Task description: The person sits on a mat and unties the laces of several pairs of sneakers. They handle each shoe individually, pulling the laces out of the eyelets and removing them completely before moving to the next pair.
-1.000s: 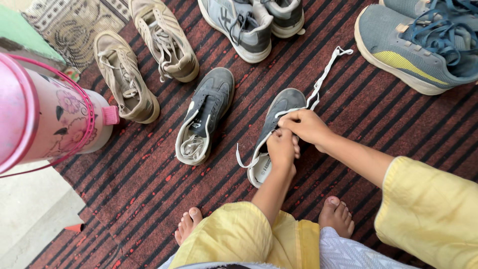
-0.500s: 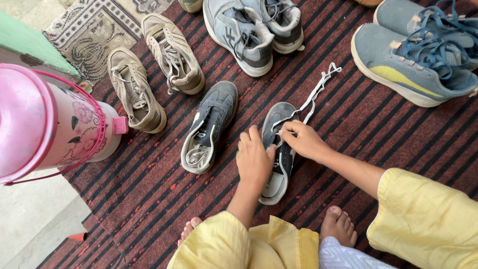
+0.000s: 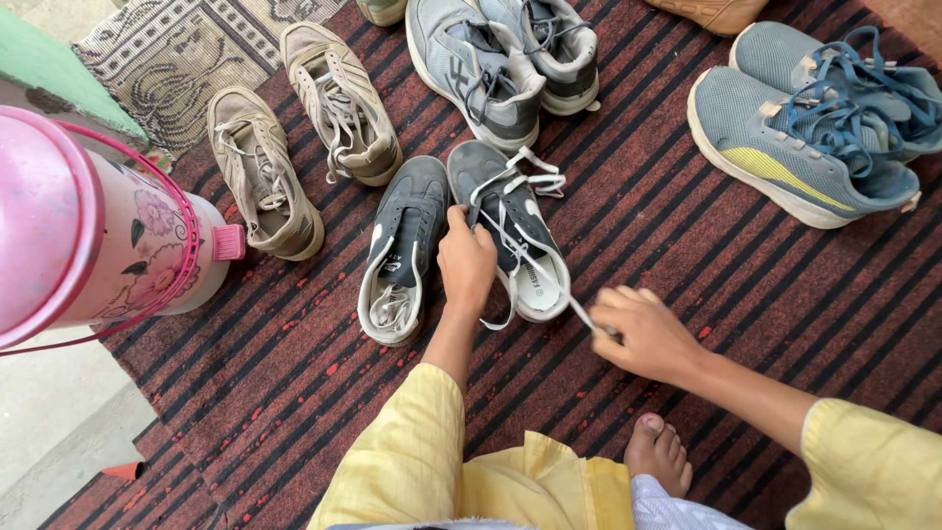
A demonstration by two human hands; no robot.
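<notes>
Grey suede-looking sneaker (image 3: 505, 221) with a white rubber sole sits on the red-and-black striped mat (image 3: 687, 265), right next to its twin (image 3: 400, 245), toes pointing away from the person. Left hand (image 3: 467, 263) is clamped on the sneaker's left edge around the tongue, fingers curled over the side, so the shoe lies partly under and just right of that hand. Right hand (image 3: 643, 334) is off the shoe, nearer the person, fingers pinched shut on the end of the flat white lace (image 3: 530, 257), which runs taut from the eyelets across the heel opening to that pinch. More of the lace is looped loose over the toe.

Around it: two scuffed tan leather-ish sneakers (image 3: 294, 137) to the left, a grey mesh pair (image 3: 500, 59) further out, and blue knit runners (image 3: 805, 128) with blue laces and a yellow stripe on the right. Pink plastic jug (image 3: 88, 226) with flower print sits at the left edge. Yellow cotton sleeves, a bare foot (image 3: 659, 453) on the mat.
</notes>
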